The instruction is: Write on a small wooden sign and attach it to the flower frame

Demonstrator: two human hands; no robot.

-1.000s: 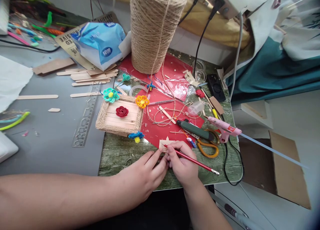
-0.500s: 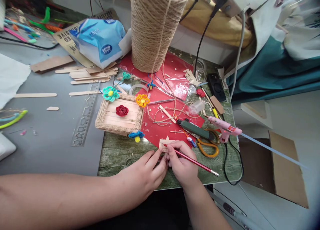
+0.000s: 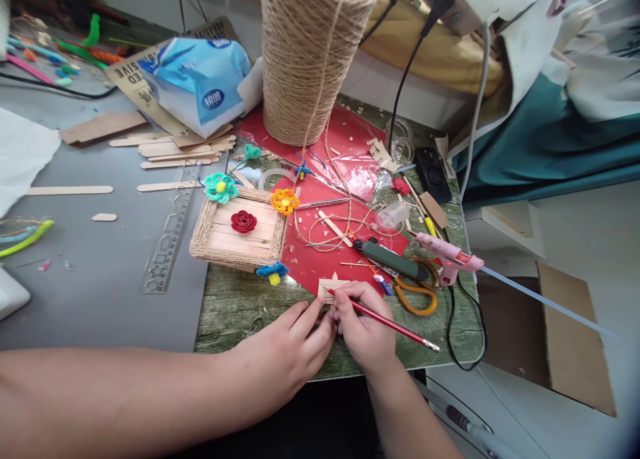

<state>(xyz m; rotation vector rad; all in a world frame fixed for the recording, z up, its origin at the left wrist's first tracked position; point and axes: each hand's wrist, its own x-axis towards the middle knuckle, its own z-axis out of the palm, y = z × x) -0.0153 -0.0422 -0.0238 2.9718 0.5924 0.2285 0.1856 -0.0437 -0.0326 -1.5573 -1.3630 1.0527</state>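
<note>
My right hand (image 3: pixel 364 329) is closed round a red pencil (image 3: pixel 395 326), its tip down on a small piece made of wooden sticks (image 3: pixel 331 287) at the near edge of the green mat (image 3: pixel 240 306). My left hand (image 3: pixel 287 349) lies beside it, its fingers stretched out and their tips pressing on the near edge of that piece. Farther back on the mat sits a twine-wrapped stick frame (image 3: pixel 240 231) with a red rose (image 3: pixel 243 221) in its middle and small pipe-cleaner flowers at its corners.
A big cone of jute twine (image 3: pixel 310 52) stands at the back. To the right lie a pink glue gun (image 3: pixel 450 256), orange-handled scissors (image 3: pixel 417 292) and a green tool (image 3: pixel 390 259). On the grey table to the left are loose wooden sticks (image 3: pixel 175 152), a clear ruler (image 3: pixel 170 239) and a blue tissue pack (image 3: pixel 200 79).
</note>
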